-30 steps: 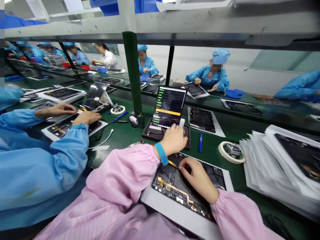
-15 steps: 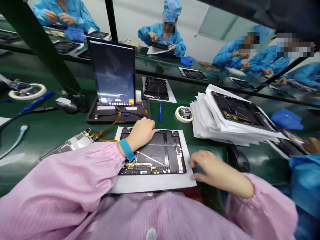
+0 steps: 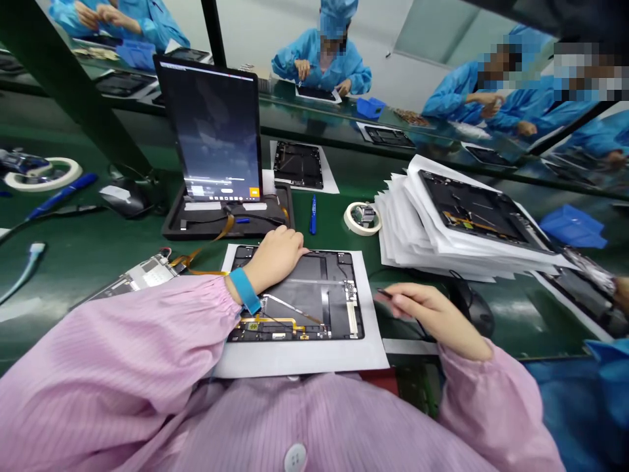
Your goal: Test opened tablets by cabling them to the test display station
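Note:
A tablet opened up without its screen [image 3: 304, 295] lies on white paper [image 3: 295, 357] before me, its black housing, ribbon cables and small boards exposed. Over its far edge my left hand [image 3: 278, 257] is bent, with the thumb along that edge and a blue wristband at the wrist. Just right of the paper, my right hand [image 3: 427, 311] pinches a thin dark tool [image 3: 384, 293] whose tip points left. Most of that tool is hidden by the fingers. An orange ribbon cable [image 3: 209, 271] leads from the tablet's left side towards a lit display [image 3: 216, 131] propped upright in a black tray.
A paper stack [image 3: 407, 236] carries another opened tablet [image 3: 484, 210]. Behind lie a blue pen [image 3: 313, 215], a tape roll [image 3: 362, 218] and a further housing [image 3: 298, 164]. A metal-cased part [image 3: 147, 272] sits left; a black mouse [image 3: 472, 308] sits right. Co-workers in blue work around.
My right hand has closed from loosely bent fingers into a pinch on a thin dark tool. My left hand stays on the tablet. The co-worker opposite has lowered a tablet to the bench.

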Tool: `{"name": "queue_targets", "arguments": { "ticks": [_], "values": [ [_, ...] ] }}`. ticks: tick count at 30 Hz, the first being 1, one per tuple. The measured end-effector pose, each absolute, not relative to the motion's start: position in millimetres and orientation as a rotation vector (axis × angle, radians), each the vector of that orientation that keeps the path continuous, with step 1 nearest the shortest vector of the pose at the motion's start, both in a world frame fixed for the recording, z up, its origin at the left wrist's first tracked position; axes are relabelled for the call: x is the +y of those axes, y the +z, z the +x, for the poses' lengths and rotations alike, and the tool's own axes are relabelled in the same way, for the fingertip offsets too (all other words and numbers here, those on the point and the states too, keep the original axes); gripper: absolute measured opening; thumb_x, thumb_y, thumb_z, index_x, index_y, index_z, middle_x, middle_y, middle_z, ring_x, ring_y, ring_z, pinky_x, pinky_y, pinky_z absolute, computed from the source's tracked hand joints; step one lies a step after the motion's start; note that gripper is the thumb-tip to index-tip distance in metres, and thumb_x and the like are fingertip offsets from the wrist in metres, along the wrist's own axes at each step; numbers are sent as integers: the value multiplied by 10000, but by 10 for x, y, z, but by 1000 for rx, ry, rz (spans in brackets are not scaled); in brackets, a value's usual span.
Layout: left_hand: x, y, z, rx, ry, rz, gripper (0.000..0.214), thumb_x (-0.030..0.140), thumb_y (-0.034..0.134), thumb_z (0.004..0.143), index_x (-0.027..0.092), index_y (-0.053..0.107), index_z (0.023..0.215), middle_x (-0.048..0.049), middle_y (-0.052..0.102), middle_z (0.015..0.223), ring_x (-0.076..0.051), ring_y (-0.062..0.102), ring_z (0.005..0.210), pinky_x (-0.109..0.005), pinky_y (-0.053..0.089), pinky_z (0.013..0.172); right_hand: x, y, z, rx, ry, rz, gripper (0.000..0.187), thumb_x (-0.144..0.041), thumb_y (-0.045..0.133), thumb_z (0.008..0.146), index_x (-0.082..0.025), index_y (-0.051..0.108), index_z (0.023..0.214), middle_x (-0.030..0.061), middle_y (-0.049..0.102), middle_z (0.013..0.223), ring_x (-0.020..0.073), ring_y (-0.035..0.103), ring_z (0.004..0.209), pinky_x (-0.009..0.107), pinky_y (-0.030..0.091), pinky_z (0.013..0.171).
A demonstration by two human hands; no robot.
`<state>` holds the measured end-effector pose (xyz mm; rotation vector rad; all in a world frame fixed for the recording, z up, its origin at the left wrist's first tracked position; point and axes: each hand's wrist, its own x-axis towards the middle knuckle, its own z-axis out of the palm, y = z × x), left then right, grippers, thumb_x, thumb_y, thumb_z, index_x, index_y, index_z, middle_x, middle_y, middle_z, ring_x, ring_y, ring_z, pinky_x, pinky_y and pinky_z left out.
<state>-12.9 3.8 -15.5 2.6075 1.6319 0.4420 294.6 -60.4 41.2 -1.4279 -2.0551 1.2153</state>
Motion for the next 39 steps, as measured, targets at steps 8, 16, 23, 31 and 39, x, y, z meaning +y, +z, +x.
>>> {"name": "queue_targets", "arguments": {
  "ticks": [8,16,23,31,39],
  "values": [
    [48,-133,-140,1608,444,2581,268,365,459,920,158,603,829,-77,610,850,-230,492,872,-345,376,750,-563,38,2791,-2306,536,-1417,252,-291,470,938,-211,691,1025,60,609,875,198,569,849,340,465,761],
    [27,-85,-125,1598,510,2539,279,365,445,926,157,593,814,-77,605,856,-228,487,871,-345,380,756,-573,19,2776,-2283,575,-1369,236,-267,459,948,-207,679,1006,59,608,889,199,569,860,347,469,768],
    [-26,117,-119,1617,558,2407,277,377,435,930,169,589,833,-55,634,833,-202,556,799,-307,392,709,-666,87,2742,-2295,474,-1320,235,-251,425,959,-202,646,1022,63,622,942,198,588,904,335,492,790],
    [73,42,-195,1430,499,2179,302,478,499,877,204,619,837,-1,694,816,-154,619,735,-241,379,597,-777,-55,2688,-2500,-74,-1184,241,-279,402,918,-208,576,1069,89,645,1015,238,645,859,361,543,732],
    [119,-8,-218,1436,502,2123,328,511,521,844,203,628,812,6,684,799,-143,604,713,-237,366,575,-692,-226,2770,-2549,14,-1121,254,-264,371,937,-202,576,1073,89,645,947,230,640,838,343,546,704]
  ]
}}
